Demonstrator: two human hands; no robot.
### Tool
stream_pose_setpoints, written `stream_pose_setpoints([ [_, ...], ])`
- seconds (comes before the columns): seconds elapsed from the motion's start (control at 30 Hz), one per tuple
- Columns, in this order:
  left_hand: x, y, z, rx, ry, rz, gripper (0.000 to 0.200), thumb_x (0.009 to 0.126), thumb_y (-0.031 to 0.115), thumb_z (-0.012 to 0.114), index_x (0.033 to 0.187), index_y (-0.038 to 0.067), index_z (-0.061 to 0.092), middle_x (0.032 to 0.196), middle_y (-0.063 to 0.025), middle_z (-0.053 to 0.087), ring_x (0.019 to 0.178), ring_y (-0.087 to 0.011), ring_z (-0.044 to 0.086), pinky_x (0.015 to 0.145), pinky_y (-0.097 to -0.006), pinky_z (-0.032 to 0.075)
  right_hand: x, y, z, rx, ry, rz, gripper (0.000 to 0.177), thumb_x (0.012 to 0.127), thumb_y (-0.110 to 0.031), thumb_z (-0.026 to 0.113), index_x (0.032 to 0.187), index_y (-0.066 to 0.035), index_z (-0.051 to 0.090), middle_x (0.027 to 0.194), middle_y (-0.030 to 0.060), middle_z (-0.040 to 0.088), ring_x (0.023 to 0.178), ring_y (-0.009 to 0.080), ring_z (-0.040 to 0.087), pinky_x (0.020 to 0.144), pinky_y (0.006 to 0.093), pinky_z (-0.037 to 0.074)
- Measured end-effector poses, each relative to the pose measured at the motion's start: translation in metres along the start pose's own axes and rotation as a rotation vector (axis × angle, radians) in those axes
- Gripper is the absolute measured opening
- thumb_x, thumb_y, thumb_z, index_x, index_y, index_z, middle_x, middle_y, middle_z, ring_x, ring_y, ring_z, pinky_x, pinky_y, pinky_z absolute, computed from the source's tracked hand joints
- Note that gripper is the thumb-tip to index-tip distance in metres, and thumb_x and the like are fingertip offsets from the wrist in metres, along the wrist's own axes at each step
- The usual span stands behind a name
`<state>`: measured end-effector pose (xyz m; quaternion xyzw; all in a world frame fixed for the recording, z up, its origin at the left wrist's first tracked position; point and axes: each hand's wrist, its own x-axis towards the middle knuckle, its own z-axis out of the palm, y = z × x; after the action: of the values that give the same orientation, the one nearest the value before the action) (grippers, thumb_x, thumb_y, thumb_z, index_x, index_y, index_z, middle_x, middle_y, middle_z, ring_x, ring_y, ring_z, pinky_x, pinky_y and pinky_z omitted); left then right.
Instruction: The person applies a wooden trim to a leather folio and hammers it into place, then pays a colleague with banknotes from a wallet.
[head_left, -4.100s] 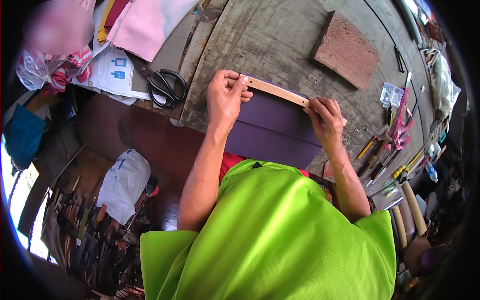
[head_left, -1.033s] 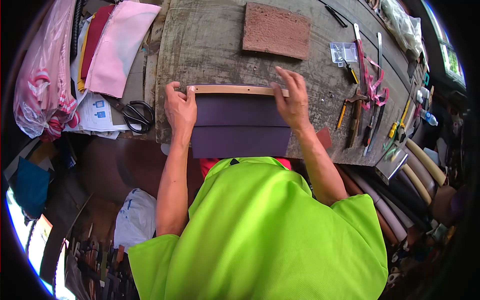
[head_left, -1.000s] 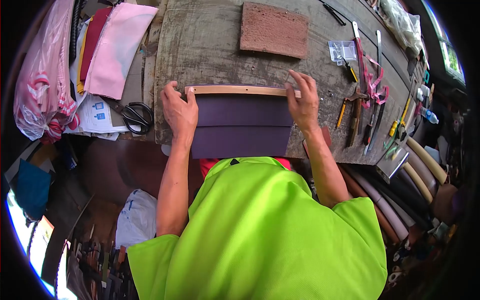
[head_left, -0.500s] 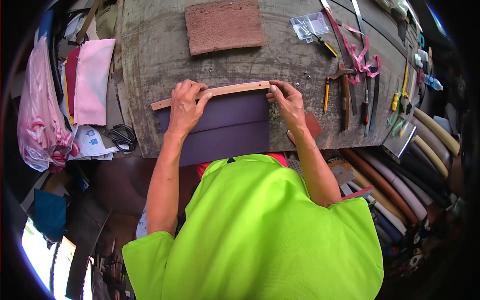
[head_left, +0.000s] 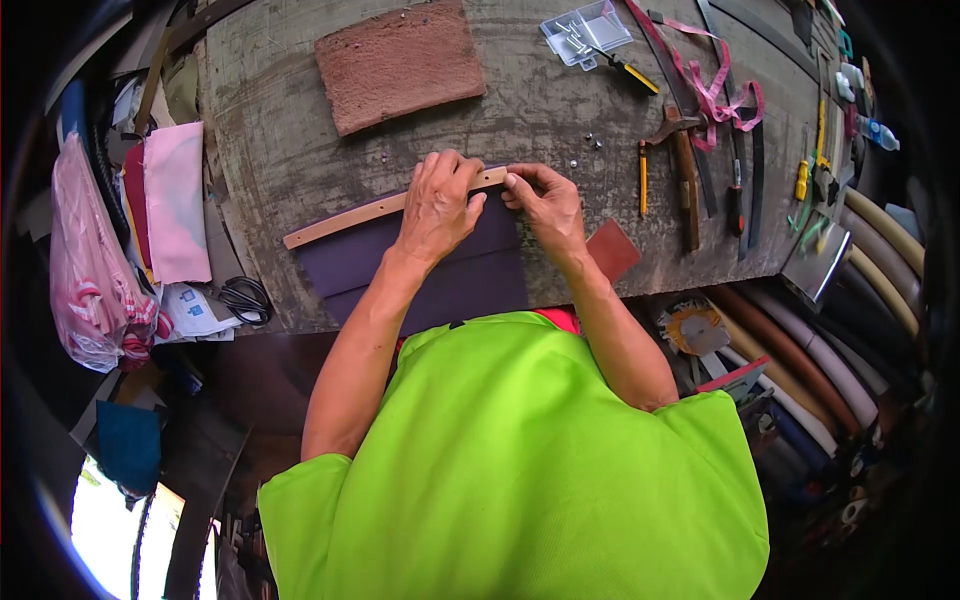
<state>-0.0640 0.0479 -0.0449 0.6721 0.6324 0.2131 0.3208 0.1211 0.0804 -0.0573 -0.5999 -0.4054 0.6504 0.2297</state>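
Observation:
A dark purple sheet of material (head_left: 345, 265) lies near the table's front edge, with a fold or seam running across it. Along its far edge rests a light wooden strip (head_left: 345, 219) with small dark holes, tilted up toward the right. My left hand (head_left: 440, 208) reaches over the strip right of its middle, fingers on the far side and thumb on the near side. At the strip's right end, my right hand (head_left: 548, 212) pinches the end and the sheet's corner between thumb and fingers. The left fingertips are partly hidden.
Beyond the sheet lies a reddish-brown slab (head_left: 400, 65). To the right are a clear box of screws (head_left: 587, 32), a yellow-handled screwdriver (head_left: 635, 76), a hammer (head_left: 686, 180), a pencil (head_left: 643, 180) and a pink tape measure (head_left: 715, 105). Pink fabric (head_left: 176, 205) sits at left.
My left hand has slid right along the strip, closer to my right hand, which still holds the end. The camera view has shifted and turned slightly.

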Motion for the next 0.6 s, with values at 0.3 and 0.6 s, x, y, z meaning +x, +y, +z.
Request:
stream_pose_setpoints([
  [0.3, 0.026, -0.008, 0.000, -0.161, -0.244, -0.185, 0.031, 0.079, 0.011, 0.072, 0.109, 0.002, 0.069, 0.104, -0.0174, 0.069, 0.104, -0.0369, 0.063, 0.094, -0.0476, 0.048, -0.003, 0.001, 0.001, 0.051, -0.001, -0.009, 0.024, 0.097, -0.016, 0.068, 0.112, 0.004, 0.071, 0.092, 0.0062, 0.073, 0.080, 0.0093, 0.067, 0.074, 0.0233, 0.056],
  [0.6, 0.030, -0.002, -0.009, -0.143, -0.285, -0.168, 0.029, 0.085, 0.009, 0.068, 0.112, -0.002, 0.068, 0.104, -0.0194, 0.071, 0.100, -0.0353, 0.067, 0.090, -0.0441, 0.053, -0.001, 0.003, -0.002, 0.088, -0.016, -0.005, 0.024, 0.096, -0.014, 0.070, 0.111, 0.004, 0.073, 0.090, 0.0064, 0.073, 0.079, 0.0085, 0.067, 0.072, 0.0224, 0.055],
])
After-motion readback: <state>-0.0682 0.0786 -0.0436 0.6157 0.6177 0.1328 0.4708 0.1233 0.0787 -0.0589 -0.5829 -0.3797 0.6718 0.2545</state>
